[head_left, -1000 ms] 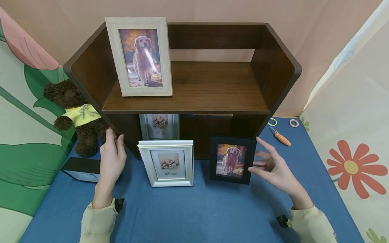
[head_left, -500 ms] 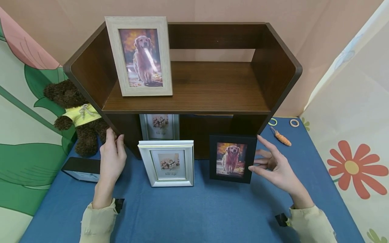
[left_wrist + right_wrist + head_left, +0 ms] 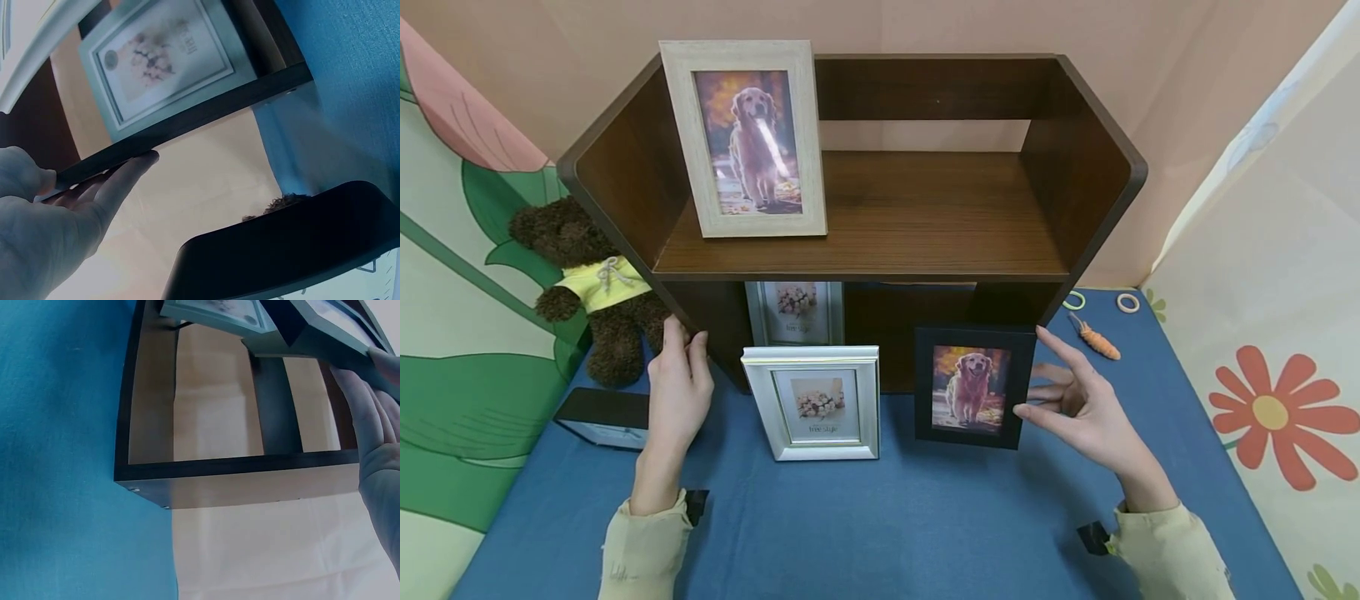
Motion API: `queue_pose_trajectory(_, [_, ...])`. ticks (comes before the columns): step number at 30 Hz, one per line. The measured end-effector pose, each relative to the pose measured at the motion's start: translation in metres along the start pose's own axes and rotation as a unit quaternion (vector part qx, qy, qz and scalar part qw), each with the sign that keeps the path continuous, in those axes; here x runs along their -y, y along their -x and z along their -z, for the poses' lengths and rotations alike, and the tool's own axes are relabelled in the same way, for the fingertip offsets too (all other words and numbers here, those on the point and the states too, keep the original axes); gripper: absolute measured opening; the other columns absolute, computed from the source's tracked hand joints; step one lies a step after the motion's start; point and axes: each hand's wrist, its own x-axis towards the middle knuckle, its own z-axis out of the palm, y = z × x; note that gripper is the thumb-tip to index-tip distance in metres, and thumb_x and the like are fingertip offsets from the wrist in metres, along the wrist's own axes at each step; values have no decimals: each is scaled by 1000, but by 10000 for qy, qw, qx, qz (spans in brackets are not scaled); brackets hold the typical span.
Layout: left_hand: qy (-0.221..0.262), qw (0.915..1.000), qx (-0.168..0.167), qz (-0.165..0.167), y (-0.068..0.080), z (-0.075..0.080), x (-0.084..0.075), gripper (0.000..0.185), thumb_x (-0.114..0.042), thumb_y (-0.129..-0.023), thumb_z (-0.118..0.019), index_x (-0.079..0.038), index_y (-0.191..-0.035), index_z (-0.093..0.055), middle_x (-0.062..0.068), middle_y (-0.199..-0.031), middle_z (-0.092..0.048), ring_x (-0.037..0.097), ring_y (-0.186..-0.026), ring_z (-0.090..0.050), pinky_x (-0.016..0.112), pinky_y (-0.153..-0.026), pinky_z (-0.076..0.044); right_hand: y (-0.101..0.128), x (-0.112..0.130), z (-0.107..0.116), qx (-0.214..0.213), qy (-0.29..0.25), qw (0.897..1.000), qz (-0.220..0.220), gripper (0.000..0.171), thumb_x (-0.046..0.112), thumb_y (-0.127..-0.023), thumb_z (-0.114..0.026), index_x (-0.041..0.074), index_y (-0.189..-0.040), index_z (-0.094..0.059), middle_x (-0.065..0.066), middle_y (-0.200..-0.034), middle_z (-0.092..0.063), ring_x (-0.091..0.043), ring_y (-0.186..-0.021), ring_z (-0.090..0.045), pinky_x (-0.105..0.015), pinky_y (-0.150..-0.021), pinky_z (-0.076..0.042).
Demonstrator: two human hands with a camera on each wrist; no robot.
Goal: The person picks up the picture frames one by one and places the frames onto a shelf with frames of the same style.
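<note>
My left hand (image 3: 677, 387) grips the front edge of the dark brown bookshelf's (image 3: 940, 212) left side panel. In the left wrist view the thumb and straight fingers lie on opposite sides of that panel. My right hand (image 3: 1086, 417) holds a black photo frame (image 3: 972, 390) with a dog picture by its right edge, in front of the lower compartment. Left of it, a silver photo frame (image 3: 812, 408) with a flower picture leans back slightly. A similar frame (image 3: 796, 317) stands inside the lower compartment. The large whitewashed photo frame (image 3: 752, 137) is on the upper shelf, at the left.
A brown teddy bear (image 3: 580, 283) in a yellow top sits left of the bookshelf. A black box-like object (image 3: 602, 412) lies before it. To the right on the blue cloth (image 3: 850, 533) are a toy carrot (image 3: 1096, 337) and two small rings, one green (image 3: 1073, 300).
The black photo frame has risen slightly and shifted a little toward the bookshelf, with my right hand following. My left hand stays where it was on the side panel.
</note>
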Motion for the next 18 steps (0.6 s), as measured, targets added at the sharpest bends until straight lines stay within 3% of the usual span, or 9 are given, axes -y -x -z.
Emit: queue_pose_trajectory(18, [-26,10000,24,33,0,0,0,22,-3,-113,-48,7,-133,-51,11,-75,-49,12,-54,-40,27,-50,-31,-9,9,1,-183,-353,9980,482,110,-37,-75,-70,7,-168,-32,0,-132,-74,-12,-104,-77,-24,-83,-59])
